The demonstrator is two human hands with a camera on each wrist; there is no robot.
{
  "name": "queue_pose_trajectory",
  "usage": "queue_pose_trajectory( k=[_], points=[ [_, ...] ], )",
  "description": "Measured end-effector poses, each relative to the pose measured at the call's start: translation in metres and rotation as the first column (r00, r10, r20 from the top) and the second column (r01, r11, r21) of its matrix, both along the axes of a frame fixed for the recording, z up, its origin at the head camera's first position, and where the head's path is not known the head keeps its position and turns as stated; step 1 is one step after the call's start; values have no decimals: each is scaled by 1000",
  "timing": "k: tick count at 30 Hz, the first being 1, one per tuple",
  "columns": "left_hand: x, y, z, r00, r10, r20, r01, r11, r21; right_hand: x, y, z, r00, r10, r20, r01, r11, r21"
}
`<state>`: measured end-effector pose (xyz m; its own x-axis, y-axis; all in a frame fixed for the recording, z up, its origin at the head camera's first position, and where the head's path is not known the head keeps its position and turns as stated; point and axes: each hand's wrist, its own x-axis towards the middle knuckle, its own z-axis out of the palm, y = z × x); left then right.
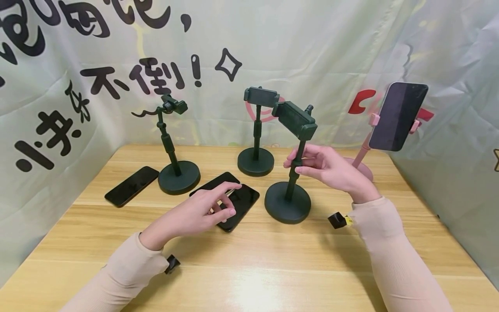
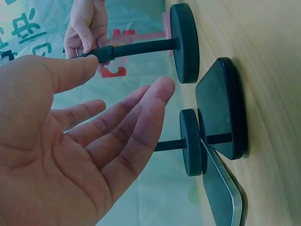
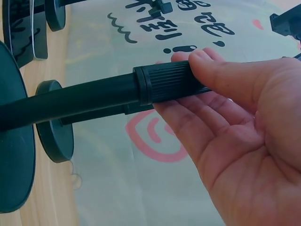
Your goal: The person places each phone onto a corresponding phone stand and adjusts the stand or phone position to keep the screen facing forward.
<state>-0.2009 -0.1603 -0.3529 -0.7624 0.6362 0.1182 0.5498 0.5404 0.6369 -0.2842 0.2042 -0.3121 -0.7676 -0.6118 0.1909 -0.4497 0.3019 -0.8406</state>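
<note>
A black phone stand (image 1: 287, 203) with a round base stands right of the table's middle. My right hand (image 1: 332, 168) grips its pole, thumb on one side and fingers on the other, at the ribbed collar (image 3: 171, 81). The holder on top (image 1: 295, 119) is tilted and has no phone in it. My left hand (image 1: 200, 211) hovers with loosely bent fingers and nothing in them, over two dark phones. One phone (image 1: 246, 200) lies partly over the other phone (image 1: 218, 180); the hand hides part of both. The left wrist view shows the open palm (image 2: 61, 155).
Another black stand (image 1: 256, 161) is behind, and a third black stand (image 1: 179, 177) is at left beside a dark phone (image 1: 131, 186). A pink stand (image 1: 362, 155) at the back right holds a phone (image 1: 398, 116). A printed cloth (image 1: 319, 52) hangs behind the table.
</note>
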Motion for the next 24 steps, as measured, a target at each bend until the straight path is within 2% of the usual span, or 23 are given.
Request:
queue_pose_trajectory(
  k=[5, 10, 12, 15, 18, 21, 24],
  points=[
    [0, 1, 1, 1000, 4, 5, -4, 1000, 1, 2, -1, 1, 997, -49, -56, 51, 998, 44],
    [1, 1, 0, 1000, 7, 15, -8, 1000, 8, 7, -7, 0, 974, -169, -148, 187, 975, 118],
    [1, 2, 0, 1000, 8, 20, -8, 1000, 9, 11, -11, 0, 954, -230, -192, 260, 955, 146],
    [1, 3, 1, 999, 14, 29, -14, 1000, 5, 18, -15, 1, 912, -317, -262, 368, 913, 176],
    [1, 2, 1, 1000, 14, 28, -14, 1000, 2, 24, -18, 2, 870, -374, -322, 443, 879, 176],
    [0, 2, 1, 1000, 8, 18, -8, 1000, 3, 28, -21, 1, 842, -398, -364, 475, 867, 153],
    [0, 1, 1, 1000, 7, 14, -7, 1000, 3, 29, -22, 1, 831, -405, -381, 482, 866, 131]
  ],
)
